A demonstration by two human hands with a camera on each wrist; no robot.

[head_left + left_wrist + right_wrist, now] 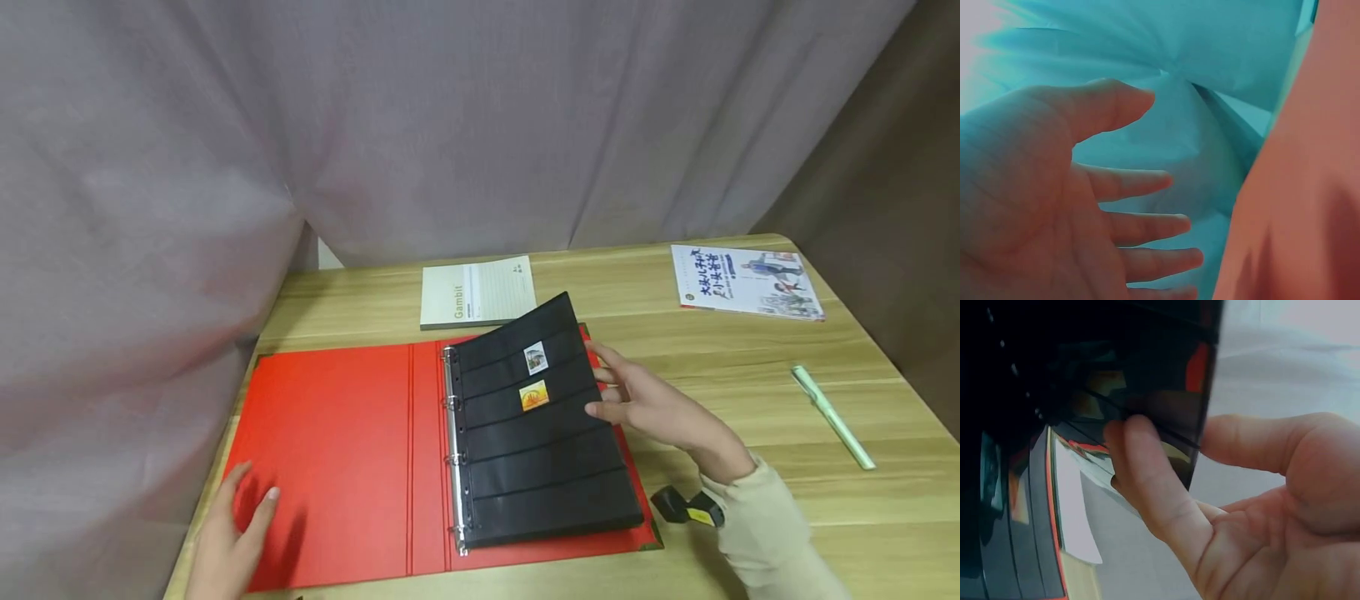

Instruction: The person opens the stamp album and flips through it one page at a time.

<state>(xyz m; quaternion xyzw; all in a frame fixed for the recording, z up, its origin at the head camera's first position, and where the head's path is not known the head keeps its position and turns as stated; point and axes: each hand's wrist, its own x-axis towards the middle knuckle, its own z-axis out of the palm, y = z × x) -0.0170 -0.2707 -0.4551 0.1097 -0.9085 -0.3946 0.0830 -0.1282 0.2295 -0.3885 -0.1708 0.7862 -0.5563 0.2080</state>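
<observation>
A red ring binder point(330, 450) lies spread on the table, its black stamp pages point(540, 458) on metal rings point(452, 403). Two stamps sit in the top page's strips: a pale one point(536, 358) and a yellow-orange one point(534, 396). With thumb and fingers my right hand point(637, 396) pinches the right edge of a black page point(1172, 431), which is lifted at its outer side. Over the lower left part of the red cover is my left hand point(228, 533), fingers spread, holding nothing. In the left wrist view its palm point(1029, 200) faces the camera.
Behind the binder lies a notepad point(480, 292) marked Gambit. A picture book point(746, 282) is at the back right, with a light green pen point(832, 417) nearer. A black strap piece point(686, 507) is by the right wrist. Grey curtain point(465, 125) hangs behind the table.
</observation>
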